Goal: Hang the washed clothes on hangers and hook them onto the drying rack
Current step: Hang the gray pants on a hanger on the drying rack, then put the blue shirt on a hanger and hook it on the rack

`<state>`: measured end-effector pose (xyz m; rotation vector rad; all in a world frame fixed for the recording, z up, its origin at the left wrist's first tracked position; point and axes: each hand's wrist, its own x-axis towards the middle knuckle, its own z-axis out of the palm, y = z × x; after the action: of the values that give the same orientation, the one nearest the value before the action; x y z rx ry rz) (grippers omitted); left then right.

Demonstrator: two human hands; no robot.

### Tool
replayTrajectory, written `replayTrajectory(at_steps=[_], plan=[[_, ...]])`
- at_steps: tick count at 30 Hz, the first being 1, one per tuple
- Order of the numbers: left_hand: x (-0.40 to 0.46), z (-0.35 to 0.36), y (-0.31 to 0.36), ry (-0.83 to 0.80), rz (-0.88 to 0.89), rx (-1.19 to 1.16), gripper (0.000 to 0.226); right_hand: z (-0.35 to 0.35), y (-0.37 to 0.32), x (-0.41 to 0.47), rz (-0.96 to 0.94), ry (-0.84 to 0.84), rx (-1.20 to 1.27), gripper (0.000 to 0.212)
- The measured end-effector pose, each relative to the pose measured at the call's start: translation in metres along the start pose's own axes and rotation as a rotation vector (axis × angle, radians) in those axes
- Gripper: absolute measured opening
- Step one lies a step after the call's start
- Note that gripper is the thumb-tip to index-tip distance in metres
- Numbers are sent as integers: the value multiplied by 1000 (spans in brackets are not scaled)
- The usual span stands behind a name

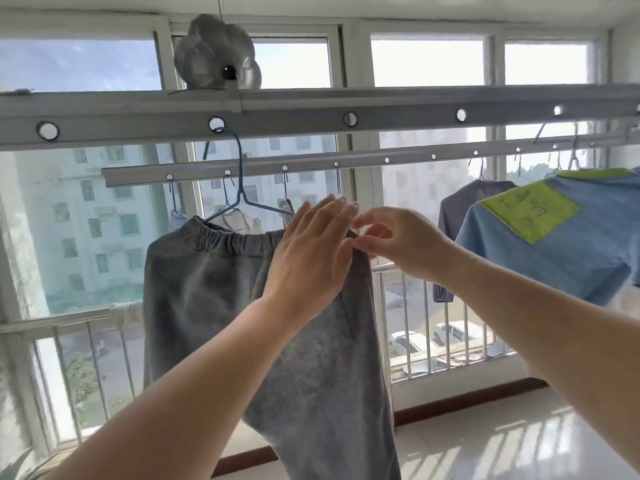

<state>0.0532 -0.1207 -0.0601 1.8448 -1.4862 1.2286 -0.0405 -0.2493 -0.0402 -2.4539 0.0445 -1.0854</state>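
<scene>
Grey sweatpants (207, 289) with an elastic waistband hang on a blue hanger (240, 188). The hanger's hook sits in a hole of the near rail of the drying rack (311, 121). My left hand (308, 258) lies flat with straight fingers against the right end of the waistband. My right hand (398, 240) pinches the waistband's right corner between thumb and fingertips. The hanger's right arm is hidden behind my left hand.
A far rail (346, 162) carries more hangers and small garments. At the right hang a blue shirt with a green patch (547, 237) and a dark grey garment (460, 209). Behind are windows and a metal railing (433, 341). A silver ornament (216, 53) hangs above the near rail.
</scene>
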Motion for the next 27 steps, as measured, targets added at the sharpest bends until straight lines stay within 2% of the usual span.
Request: replayTrajectory(at_steps=[4, 15, 21, 24, 27], plan=[[18, 15, 27, -70, 40, -60, 38, -24, 21, -9, 17, 37, -65, 30], [102, 109, 94, -141, -13, -271, 38, -125, 143, -17, 239, 227, -536, 24], [149, 170, 114, -170, -99, -350, 38, -156, 190, -1, 222, 395, -837, 29], [167, 194, 121, -190, -170, -390, 41, -162, 206, 10, 242, 464, -829, 36], [184, 211, 125, -197, -235, -400, 47, -168, 217, 21, 298, 461, -669, 40]])
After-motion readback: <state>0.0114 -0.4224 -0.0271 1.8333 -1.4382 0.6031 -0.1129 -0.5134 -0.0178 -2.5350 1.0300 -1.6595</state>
